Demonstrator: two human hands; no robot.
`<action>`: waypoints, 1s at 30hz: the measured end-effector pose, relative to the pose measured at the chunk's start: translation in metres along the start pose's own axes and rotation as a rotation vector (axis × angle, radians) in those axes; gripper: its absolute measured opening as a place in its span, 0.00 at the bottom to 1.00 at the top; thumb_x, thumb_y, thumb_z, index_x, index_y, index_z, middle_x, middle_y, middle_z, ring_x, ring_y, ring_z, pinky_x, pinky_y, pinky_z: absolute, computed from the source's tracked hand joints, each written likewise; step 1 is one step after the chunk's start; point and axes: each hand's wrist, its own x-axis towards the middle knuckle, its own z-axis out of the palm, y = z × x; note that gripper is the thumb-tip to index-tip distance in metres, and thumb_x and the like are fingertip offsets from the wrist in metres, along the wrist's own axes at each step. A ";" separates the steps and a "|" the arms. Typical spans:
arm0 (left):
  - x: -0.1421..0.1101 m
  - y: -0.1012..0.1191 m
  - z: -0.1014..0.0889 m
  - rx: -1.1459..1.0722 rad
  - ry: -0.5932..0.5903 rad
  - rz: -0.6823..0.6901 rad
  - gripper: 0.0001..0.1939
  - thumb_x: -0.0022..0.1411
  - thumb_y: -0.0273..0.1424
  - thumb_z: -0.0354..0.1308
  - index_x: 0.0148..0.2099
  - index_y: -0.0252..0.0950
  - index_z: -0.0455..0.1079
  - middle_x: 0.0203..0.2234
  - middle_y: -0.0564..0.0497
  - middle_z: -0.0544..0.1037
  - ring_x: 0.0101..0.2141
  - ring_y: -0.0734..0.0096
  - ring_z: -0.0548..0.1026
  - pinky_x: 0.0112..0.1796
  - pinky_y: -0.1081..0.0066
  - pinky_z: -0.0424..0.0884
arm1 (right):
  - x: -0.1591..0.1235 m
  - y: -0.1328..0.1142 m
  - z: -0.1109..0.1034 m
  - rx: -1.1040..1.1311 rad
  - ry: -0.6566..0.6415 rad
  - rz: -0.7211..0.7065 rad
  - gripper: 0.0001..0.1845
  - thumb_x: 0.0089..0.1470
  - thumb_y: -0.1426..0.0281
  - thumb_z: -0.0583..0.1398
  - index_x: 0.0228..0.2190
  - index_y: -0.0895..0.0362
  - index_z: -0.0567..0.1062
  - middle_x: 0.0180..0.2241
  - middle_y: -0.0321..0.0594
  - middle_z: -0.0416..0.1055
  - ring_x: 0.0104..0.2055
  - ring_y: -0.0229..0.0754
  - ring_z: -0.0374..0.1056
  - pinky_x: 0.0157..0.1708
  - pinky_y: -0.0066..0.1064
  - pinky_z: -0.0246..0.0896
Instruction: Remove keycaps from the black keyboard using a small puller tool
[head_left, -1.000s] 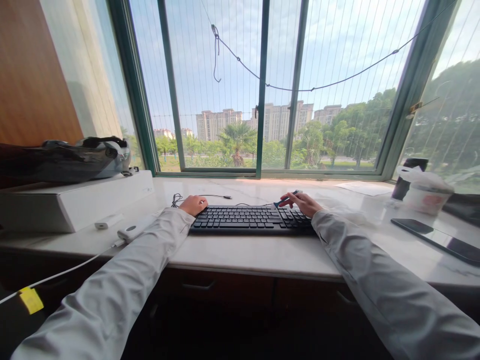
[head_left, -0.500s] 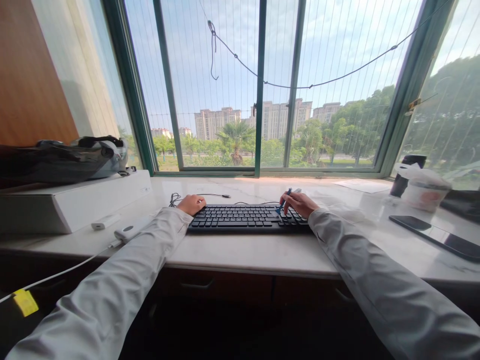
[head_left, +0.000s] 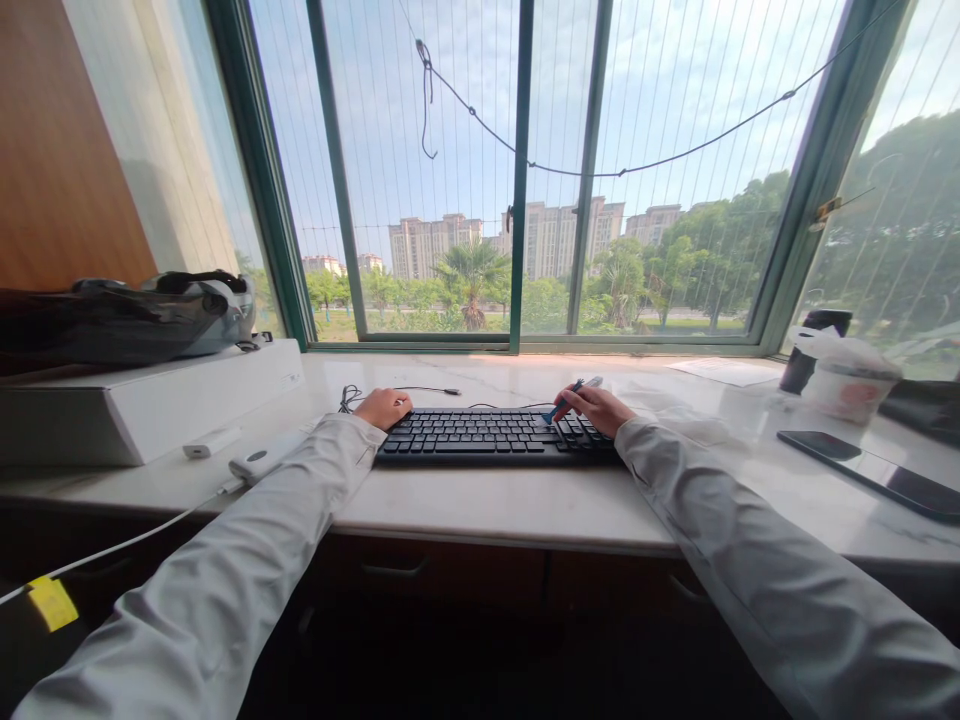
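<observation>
Blue tool (head_left: pixel 550 417): you have it over the right part of the keyboard (head_left: pixel 472 437), between the main keys and the number pad. Broad end points down-left at the keys; touching or just above them, can't tell. Long axis slants across the keyboard's, narrow end up and to the right.

Your right hand (head_left: pixel 598 408) has it: grip closed in a pinch, fingertips around the shaft, broad end sticking out down-left of them. That hand is nearer the tool by far. The keyboard lies under and to the left of this grip, its long axis running left-right.

Your left hand (head_left: pixel 384 408) is at the keyboard's far left corner, fingers curled. Can't tell if that grip is pinching the edge or just resting on it.

Beyond the keyboard: cable plug (head_left: pixel 451 392) and, to its left, coiled cable (head_left: pixel 349 399). Left of the keyboard: white device (head_left: pixel 255 463), then a white box (head_left: pixel 214 400) with a dark bag (head_left: pixel 127 325) on top. Right of it: clear plastic (head_left: pixel 682 413), phone (head_left: pixel 874 475) further right, bagged cup (head_left: pixel 853 388) behind that. Near side of the keyboard, you've got pale surface (head_left: pixel 510 510).
</observation>
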 end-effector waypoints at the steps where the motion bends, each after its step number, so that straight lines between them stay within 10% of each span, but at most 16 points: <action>1: 0.000 0.000 0.000 0.005 -0.001 0.000 0.18 0.59 0.38 0.47 0.38 0.41 0.79 0.35 0.49 0.81 0.40 0.61 0.75 0.39 0.73 0.65 | -0.001 -0.002 -0.001 -0.037 0.014 0.014 0.23 0.59 0.53 0.49 0.32 0.54 0.76 0.30 0.39 0.79 0.36 0.46 0.67 0.40 0.37 0.56; 8: 0.001 -0.002 0.002 0.021 -0.003 0.008 0.19 0.59 0.39 0.47 0.37 0.41 0.78 0.35 0.49 0.81 0.39 0.62 0.76 0.38 0.73 0.65 | 0.000 0.004 -0.008 -0.085 0.195 0.105 0.21 0.59 0.58 0.48 0.30 0.55 0.75 0.27 0.40 0.78 0.36 0.47 0.68 0.39 0.37 0.56; 15: 0.002 -0.003 0.002 0.011 -0.003 0.006 0.18 0.58 0.39 0.47 0.37 0.40 0.78 0.36 0.48 0.81 0.40 0.61 0.75 0.38 0.72 0.64 | 0.003 0.011 0.002 0.029 0.033 -0.012 0.25 0.59 0.52 0.49 0.39 0.55 0.77 0.36 0.40 0.79 0.41 0.47 0.69 0.42 0.37 0.58; 25: 0.002 -0.002 0.002 0.011 0.000 -0.003 0.18 0.59 0.38 0.47 0.37 0.41 0.79 0.35 0.49 0.82 0.40 0.62 0.76 0.38 0.73 0.65 | 0.003 0.013 -0.009 -0.085 0.254 0.104 0.22 0.59 0.58 0.50 0.32 0.54 0.80 0.32 0.39 0.79 0.37 0.46 0.69 0.41 0.36 0.59; 30: 0.000 0.000 0.000 0.029 -0.002 0.007 0.18 0.59 0.38 0.47 0.37 0.41 0.79 0.35 0.49 0.82 0.39 0.61 0.76 0.38 0.73 0.65 | 0.007 0.018 0.002 0.108 0.125 0.031 0.26 0.55 0.51 0.54 0.41 0.57 0.80 0.36 0.44 0.79 0.39 0.48 0.69 0.42 0.39 0.60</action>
